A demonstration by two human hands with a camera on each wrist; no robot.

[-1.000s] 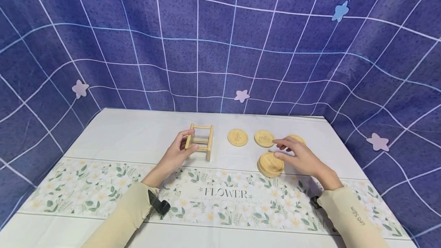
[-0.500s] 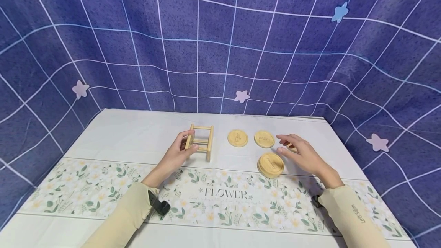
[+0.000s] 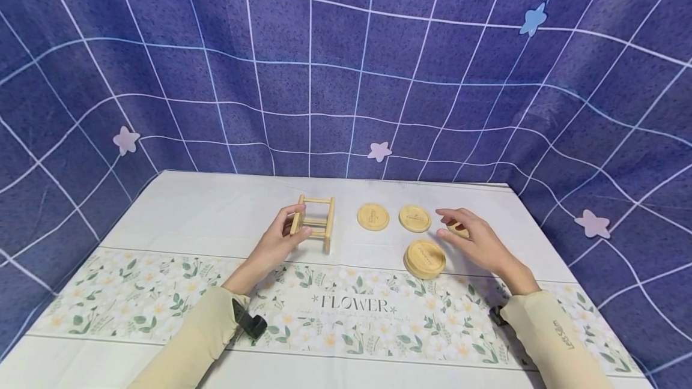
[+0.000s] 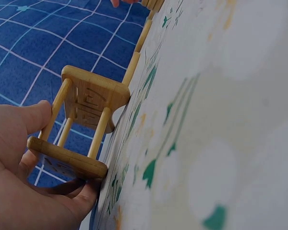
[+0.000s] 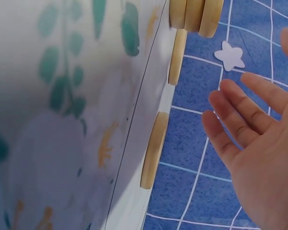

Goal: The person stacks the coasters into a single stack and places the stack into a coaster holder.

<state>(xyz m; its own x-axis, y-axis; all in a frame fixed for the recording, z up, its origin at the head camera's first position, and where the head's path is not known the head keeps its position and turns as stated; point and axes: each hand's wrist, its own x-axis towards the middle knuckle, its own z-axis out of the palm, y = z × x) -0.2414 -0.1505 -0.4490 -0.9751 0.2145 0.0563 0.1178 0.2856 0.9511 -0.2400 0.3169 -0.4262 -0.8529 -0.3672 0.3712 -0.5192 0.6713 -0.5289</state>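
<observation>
My left hand [image 3: 276, 244] grips the near left side of a small wooden rack [image 3: 328, 227], its thumb and fingers around the end panel. In the left wrist view the rack [image 4: 93, 98] shows two end panels joined by rods, one panel with cut-out lettering. My right hand [image 3: 476, 242] hovers with relaxed fingers and holds nothing. Partly behind it lies a round wooden coaster [image 3: 459, 230]. Left of that hand is a stack of wooden coasters [image 3: 424, 259]; the stack [image 5: 194, 14] appears as three layers in the right wrist view.
Two more flat coasters lie in the back row, one in the middle [image 3: 373, 217] and one to its right [image 3: 415, 218]. A white cloth [image 3: 216, 209] with a floral band [image 3: 346, 317] covers the table. A blue grid curtain [image 3: 324, 77] hangs around the back and sides.
My right hand has drawn back slightly to the right, away from the coaster stack, uncovering its top and covering more of the rightmost coaster. The left hand and rack have stayed put.
</observation>
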